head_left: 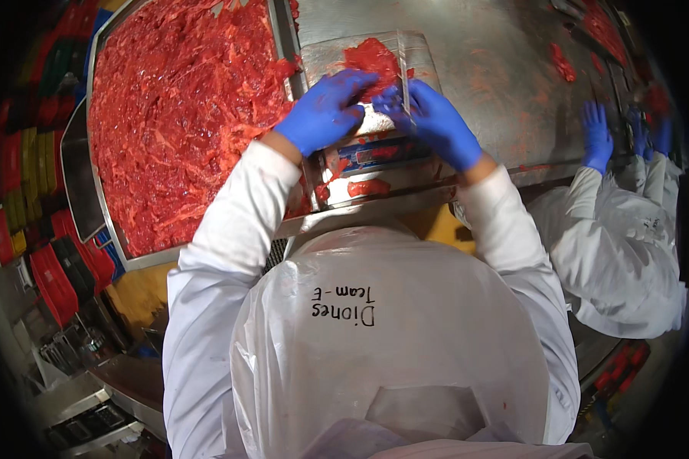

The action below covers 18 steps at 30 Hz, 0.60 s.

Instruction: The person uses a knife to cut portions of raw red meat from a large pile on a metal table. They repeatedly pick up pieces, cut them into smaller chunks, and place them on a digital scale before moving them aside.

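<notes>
A flat red piece of raw meat (371, 60) lies on the square metal plate (325, 57) of what looks like a bench scale. My left hand (321, 111), in a blue glove, reaches over the plate's left side. Its fingertips are at the meat's near left edge, thumb held apart. My right hand (439, 126), also gloved in blue, is at the meat's right side with its fingers curled inward. A narrow pale strip (403, 57) runs up past those fingers; its kind is unclear, and what the fingers hold is hidden.
A large metal tray (92, 126) heaped with raw meat trimmings (187, 115) stands at left. Small meat scraps (367, 187) lie before the scale, and another scrap (563, 63) lies on the steel table (497, 84). At right are co-workers' gloved hands (597, 138) and white-clad bodies.
</notes>
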Motion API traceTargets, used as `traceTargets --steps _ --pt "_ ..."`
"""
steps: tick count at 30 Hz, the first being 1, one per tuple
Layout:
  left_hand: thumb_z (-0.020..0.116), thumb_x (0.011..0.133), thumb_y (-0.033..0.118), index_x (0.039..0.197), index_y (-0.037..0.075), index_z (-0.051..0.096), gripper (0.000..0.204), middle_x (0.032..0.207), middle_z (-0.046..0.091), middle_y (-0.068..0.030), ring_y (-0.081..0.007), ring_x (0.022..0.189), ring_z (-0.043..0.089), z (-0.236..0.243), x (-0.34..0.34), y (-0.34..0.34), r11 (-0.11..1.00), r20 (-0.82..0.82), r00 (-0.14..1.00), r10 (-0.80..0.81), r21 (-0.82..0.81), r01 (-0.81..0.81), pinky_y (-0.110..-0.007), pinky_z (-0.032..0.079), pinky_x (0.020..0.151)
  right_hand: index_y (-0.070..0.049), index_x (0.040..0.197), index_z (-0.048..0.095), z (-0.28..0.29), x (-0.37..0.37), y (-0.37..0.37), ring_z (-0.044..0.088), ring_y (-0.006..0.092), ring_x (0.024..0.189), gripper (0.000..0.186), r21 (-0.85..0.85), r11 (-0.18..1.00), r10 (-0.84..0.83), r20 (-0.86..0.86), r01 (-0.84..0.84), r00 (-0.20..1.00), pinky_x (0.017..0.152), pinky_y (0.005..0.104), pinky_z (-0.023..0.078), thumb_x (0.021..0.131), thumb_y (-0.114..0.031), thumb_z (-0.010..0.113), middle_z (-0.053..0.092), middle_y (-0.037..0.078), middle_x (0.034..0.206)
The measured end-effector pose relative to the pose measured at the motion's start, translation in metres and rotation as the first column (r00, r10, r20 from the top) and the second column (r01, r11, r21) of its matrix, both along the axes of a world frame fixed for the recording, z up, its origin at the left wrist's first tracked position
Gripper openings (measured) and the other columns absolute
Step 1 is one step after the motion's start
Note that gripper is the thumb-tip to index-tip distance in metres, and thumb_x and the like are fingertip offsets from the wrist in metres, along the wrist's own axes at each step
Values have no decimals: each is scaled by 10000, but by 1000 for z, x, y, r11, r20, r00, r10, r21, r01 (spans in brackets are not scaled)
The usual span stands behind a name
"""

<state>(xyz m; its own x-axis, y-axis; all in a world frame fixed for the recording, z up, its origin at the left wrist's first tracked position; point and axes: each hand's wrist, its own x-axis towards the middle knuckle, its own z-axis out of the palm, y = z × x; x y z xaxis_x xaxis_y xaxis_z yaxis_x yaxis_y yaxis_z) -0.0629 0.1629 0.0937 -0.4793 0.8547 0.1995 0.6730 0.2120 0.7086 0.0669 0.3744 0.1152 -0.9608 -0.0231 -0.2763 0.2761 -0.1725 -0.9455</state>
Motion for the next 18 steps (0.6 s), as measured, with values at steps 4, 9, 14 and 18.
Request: traceTargets --steps 4,9,14,18 --pt "667 953 162 1202 9 707 295 1070 749 -144 -173 973 704 -15 -39 -51 912 502 799 332 46 -408 -313 548 864 -37 1166 614 -10 -36 -12 649 110 947 401 66 972 -223 -64 227 973 806 261 551 868 -184 838 691 34 1054" --pt "751 941 320 1120 56 757 319 983 752 -74 -146 874 681 -40 -5 -185 744 524 760 385 -663 81 -337 557 820 -52 1134 635 -15 8 -52 634 140 973 477 426 904 145 -247 -27 958 878 309 523 791 -267 887 673 51 1022" --pt "772 801 25 995 36 713 203 996 714 -120 -243 894 679 -66 73 -223 802 472 853 221 -586 117 -353 541 833 -28 1118 635 -8 14 -63 647 171 934 554 444 886 167 -36 -134 985 875 340 534 748 -340 906 664 70 995" --pt "676 810 -88 977 42 710 214 925 717 -48 -148 864 668 1 26 -180 847 695 683 225 -486 215 -302 533 809 -31 1110 631 -22 29 -39 655 141 949 416 335 941 20 -176 41 984 888 308 543 794 -131 882 675 54 1011"
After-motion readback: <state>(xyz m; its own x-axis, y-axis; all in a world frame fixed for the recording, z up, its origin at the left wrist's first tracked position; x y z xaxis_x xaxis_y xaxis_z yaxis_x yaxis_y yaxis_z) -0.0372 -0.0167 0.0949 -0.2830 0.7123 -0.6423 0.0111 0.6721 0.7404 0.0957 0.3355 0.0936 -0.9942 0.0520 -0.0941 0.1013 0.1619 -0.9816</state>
